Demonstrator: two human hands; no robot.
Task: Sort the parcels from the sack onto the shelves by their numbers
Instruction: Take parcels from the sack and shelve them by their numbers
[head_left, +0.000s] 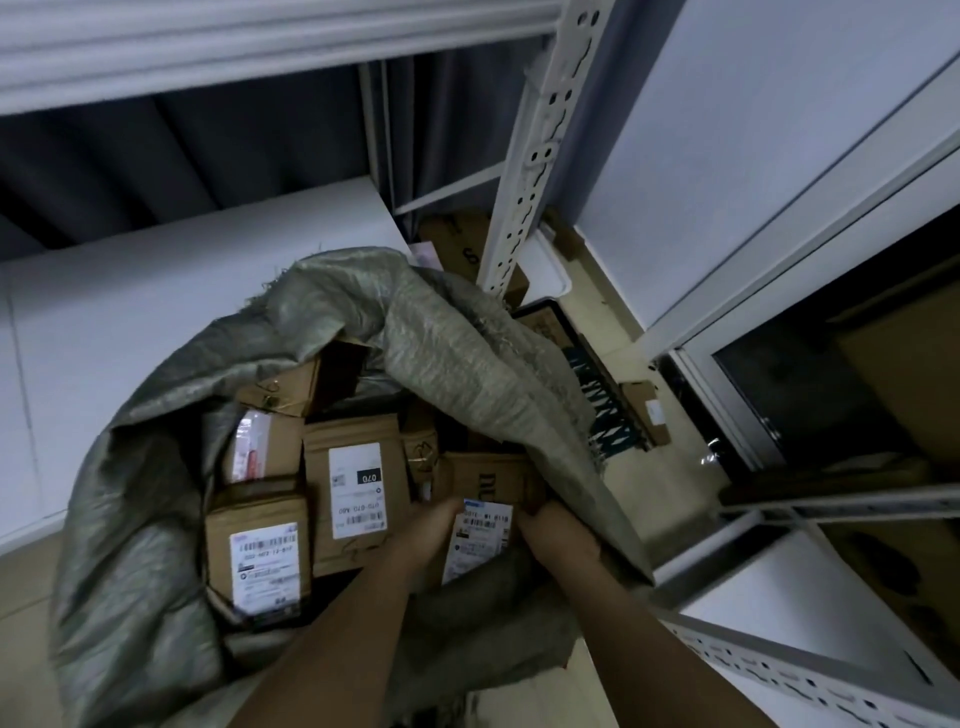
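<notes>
Reaching into the open mouth of the sack (156, 519), I have both hands on one brown parcel (480, 519) near the sack's right edge: my left hand (434, 525) clasps its left side and my right hand (550, 535) clasps its right side, fingers curled against the cardboard, with its white shipping label (480, 538) showing between them. The parcel sits low in the sack, partly tucked under the grey woven fold that drapes over the right side. Just left of it lies a taller parcel with a label marked 070 (358, 493), and left again, near the sack's left wall, a squat parcel with a barcode label (265, 566). Farther in I see more brown boxes packed close together, one with a red-and-white label (249, 449). The sack stands on a pale floor (649, 483). A perforated white shelf upright (540, 140) rises at the far side, with a flattened cardboard box (460, 244) beside its foot. To the right, white shelf boards (753, 130) run along, and another perforated rail (810, 675) crosses the near right corner.
</notes>
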